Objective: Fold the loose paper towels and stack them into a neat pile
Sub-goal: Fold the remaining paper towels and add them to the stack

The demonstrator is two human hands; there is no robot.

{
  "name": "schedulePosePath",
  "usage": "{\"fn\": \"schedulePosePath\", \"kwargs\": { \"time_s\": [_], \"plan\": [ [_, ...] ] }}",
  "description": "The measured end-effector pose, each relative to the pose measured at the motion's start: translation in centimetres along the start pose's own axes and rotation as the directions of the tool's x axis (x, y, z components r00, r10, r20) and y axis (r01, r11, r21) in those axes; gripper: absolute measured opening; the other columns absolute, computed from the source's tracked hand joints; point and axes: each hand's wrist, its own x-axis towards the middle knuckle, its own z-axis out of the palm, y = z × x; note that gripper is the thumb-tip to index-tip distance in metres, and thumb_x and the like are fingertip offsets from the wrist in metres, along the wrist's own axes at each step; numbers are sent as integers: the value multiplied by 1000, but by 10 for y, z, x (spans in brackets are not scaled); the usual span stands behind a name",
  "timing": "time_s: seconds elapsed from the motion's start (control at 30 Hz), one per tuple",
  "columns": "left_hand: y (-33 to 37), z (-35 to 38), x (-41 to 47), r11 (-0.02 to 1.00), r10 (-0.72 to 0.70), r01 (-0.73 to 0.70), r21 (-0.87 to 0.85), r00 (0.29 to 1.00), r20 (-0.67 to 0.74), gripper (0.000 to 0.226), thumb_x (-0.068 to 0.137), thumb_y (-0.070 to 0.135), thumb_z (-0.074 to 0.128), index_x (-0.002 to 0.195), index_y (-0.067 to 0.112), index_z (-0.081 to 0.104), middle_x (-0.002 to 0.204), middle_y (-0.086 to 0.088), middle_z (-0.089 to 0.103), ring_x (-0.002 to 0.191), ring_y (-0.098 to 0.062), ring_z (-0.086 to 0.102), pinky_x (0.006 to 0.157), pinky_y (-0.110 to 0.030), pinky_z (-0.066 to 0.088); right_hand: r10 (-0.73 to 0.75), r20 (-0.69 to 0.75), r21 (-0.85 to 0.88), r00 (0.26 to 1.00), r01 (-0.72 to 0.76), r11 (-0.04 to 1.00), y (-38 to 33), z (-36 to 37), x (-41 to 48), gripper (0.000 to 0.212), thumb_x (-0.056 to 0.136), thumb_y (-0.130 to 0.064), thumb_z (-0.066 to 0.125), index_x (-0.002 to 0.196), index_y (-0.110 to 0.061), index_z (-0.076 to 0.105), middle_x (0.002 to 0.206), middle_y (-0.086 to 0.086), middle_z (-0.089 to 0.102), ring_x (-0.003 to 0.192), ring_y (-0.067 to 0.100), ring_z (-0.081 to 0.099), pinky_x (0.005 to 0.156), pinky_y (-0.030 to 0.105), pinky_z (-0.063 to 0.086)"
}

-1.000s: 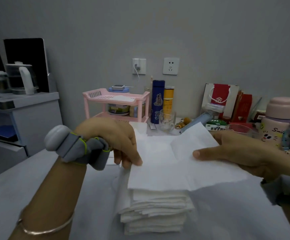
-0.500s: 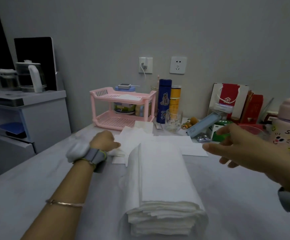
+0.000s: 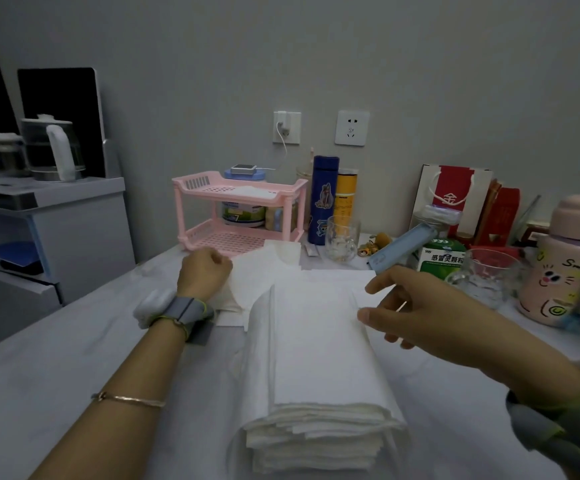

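Note:
A tall pile of folded white paper towels (image 3: 316, 358) stands on the white table in front of me. Behind it lie several loose unfolded towels (image 3: 257, 268). My left hand (image 3: 203, 271) reaches past the pile and pinches the left edge of a loose towel, lifting it a little. My right hand (image 3: 409, 306) hovers over the pile's far right corner, fingers spread and relaxed, holding nothing.
A pink two-tier rack (image 3: 240, 213) stands at the back. Right of it are a blue flask (image 3: 325, 199), a yellow can, a drinking glass (image 3: 342, 237), a medicine box, a glass cup (image 3: 486, 278) and a pink cartoon bottle (image 3: 569, 265). A kettle stands on the cabinet at left.
The top towel went from half-folded to folded flat on the pile. My left hand left the pile and took a loose towel behind it. My right hand let go and now hovers.

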Motion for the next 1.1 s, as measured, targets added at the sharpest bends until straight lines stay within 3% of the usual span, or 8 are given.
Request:
{"fn": "schedulePosePath", "kwargs": {
  "time_s": [0.17,0.33,0.43,0.57,0.63,0.77,0.87,1.1],
  "plan": [
    [65,-55,-6,773,-85,121,-623,993,87,8,89,11,53,84,14,57,77,-3,58,70,-18,57,64,-26,48,-230,-226,15,947,239,971,-8,-2,-3,13,80,-37,59,87,-39,49,84,-11,60,76,1,58,70,17,52],
    [125,-95,-55,506,172,194,-840,932,319,14,92,13,47,84,9,59,77,-5,63,54,-12,64,50,-22,53,-492,-385,-142,781,477,868,-28,0,-14,49,60,-63,51,105,-55,34,109,-41,37,99,-24,40,82,2,34],
    [149,-97,-87,494,288,193,-848,883,370,16,91,14,47,85,8,60,74,-4,67,56,-13,65,56,-24,55,-586,-320,-286,745,513,809,-29,1,-19,73,58,-66,52,121,-55,19,129,-41,12,122,-15,20,100,8,12],
    [160,-93,-106,552,281,156,-819,890,359,13,92,15,49,91,7,60,84,-8,66,62,-15,66,55,-22,56,-680,-451,-356,578,582,731,-32,-1,-18,33,79,-37,67,106,-28,52,113,-13,50,105,7,48,90,23,42],
    [162,-91,-108,565,279,135,-814,897,343,16,94,20,49,92,8,60,87,-9,66,67,-16,66,54,-22,56,-693,-501,-378,519,589,714,-31,-4,-18,13,79,-21,65,91,-19,63,91,-11,57,82,-1,53,74,12,47],
    [165,-90,-113,612,426,144,-777,768,478,47,83,52,45,94,11,63,86,-5,74,77,-17,72,56,-24,56,-461,-545,86,700,594,800,-37,-7,-24,3,74,-42,55,75,-41,57,70,-27,61,78,-8,58,65,2,45],
    [167,-86,-120,695,497,55,-717,684,534,36,65,52,49,81,22,62,74,10,73,73,-7,71,56,-19,54,-353,-475,316,806,531,786,-36,-10,-23,11,69,-43,51,71,-39,61,71,-31,64,76,-9,61,58,1,44],
    [168,-67,-124,746,457,43,-665,693,557,15,91,34,48,95,23,57,105,-2,68,95,-14,68,79,-26,57,-328,-498,233,802,489,841,-35,-9,-23,11,63,-49,54,67,-40,60,65,-35,61,72,-13,59,55,-2,41]
  ]
}}
